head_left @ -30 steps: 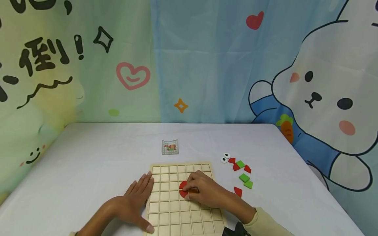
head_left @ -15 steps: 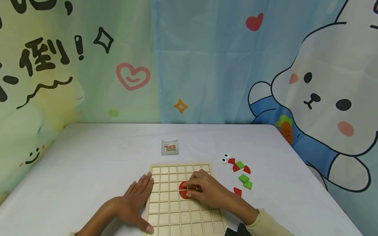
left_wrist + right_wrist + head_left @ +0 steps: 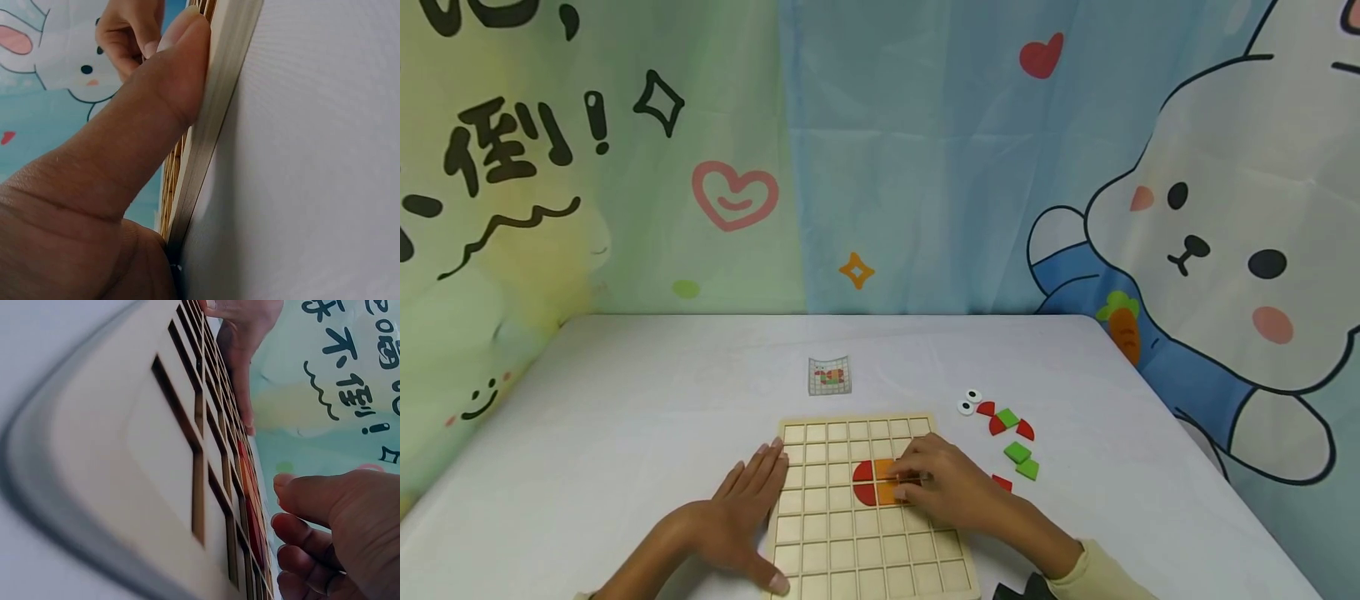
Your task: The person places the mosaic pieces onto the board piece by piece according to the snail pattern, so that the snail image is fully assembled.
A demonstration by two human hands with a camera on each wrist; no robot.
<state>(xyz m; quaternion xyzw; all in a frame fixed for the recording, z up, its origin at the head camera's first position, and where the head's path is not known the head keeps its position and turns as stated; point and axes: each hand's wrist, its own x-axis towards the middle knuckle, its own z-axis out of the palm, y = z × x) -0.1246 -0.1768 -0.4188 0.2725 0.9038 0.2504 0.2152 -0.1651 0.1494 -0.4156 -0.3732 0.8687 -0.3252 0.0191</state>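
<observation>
My left hand lies spread along the left side of the wooden grid board, thumb near the front edge. In the left wrist view its thumb rests against the board's rim. Two red quarter-round tiles form a half circle on the grid, and two orange square tiles lie directly to their right. My right hand hovers low over the board at the orange tiles' right side, hiding the cells below. In the right wrist view its fingers curl loosely, apart from the thumb, with nothing visible between them.
Right of the board lie loose green tiles, red quarter tiles and two white eye discs. A small picture card with a grid stands behind the board. A black object shows at the front edge.
My right hand has shifted slightly right, uncovering the two orange tiles beside the red ones. My left hand stays on the board's side.
</observation>
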